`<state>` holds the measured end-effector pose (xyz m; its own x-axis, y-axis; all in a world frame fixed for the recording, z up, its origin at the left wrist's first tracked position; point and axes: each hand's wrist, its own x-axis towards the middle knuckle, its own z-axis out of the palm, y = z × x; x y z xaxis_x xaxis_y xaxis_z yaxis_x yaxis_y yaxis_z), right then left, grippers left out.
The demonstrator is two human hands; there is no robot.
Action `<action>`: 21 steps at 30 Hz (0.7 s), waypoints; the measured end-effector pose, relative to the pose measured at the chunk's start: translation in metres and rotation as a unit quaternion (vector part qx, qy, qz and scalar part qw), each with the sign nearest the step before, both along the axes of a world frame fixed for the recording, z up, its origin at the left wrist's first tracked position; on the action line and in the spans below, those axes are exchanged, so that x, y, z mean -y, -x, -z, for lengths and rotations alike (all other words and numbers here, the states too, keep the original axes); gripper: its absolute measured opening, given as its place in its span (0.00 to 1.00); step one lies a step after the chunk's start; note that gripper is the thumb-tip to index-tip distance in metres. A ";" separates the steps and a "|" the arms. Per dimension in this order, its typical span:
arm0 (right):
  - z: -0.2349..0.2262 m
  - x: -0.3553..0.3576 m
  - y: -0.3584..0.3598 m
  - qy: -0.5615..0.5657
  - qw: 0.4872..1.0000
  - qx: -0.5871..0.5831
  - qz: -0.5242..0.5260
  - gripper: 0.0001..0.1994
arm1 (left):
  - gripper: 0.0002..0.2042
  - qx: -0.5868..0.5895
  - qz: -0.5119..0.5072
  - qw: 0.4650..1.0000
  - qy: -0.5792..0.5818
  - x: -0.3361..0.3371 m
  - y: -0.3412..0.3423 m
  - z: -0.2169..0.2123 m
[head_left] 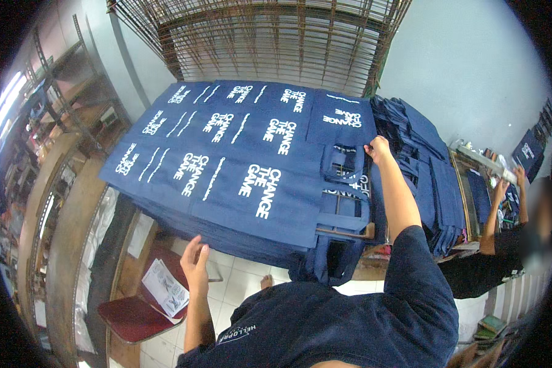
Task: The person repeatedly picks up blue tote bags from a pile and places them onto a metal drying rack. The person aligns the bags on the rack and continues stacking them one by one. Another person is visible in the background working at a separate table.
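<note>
While I am looking down through the head camera, I am counting the printed navy bags (239,165) spread across the table: three rows are showing, with roughly four white-lettered panels in each, about a dozen tops, each sitting on a thick stack. My right hand (379,149) is reaching out to the far right side and is closing narrowly on the edge of a navy bag (343,168) whose handles are hanging loose; that bag is lying at the right end of the spread, just beside the printed stacks. My left hand (195,260) is hovering with fingers open and relaxed, holding nothing, near the front edge of the nearest stack. One more heap of plain navy bags (435,178) is piling up to the right, touching the spread. One red chair (142,306) is standing below my left hand, and it is carrying one printed paper sheet (165,288) on its seat. One other person (503,245) is working at the far right, both hands raised at a second bench. One wire rack (257,37) is standing behind the table.
</note>
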<state>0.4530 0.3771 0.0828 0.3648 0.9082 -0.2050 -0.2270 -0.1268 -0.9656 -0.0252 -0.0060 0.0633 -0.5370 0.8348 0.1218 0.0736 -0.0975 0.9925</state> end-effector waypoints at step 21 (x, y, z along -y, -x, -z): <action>-0.004 0.012 -0.017 0.028 0.999 0.014 -0.038 0.11 | 0.15 0.005 -0.004 0.994 0.108 0.032 -0.033 0.059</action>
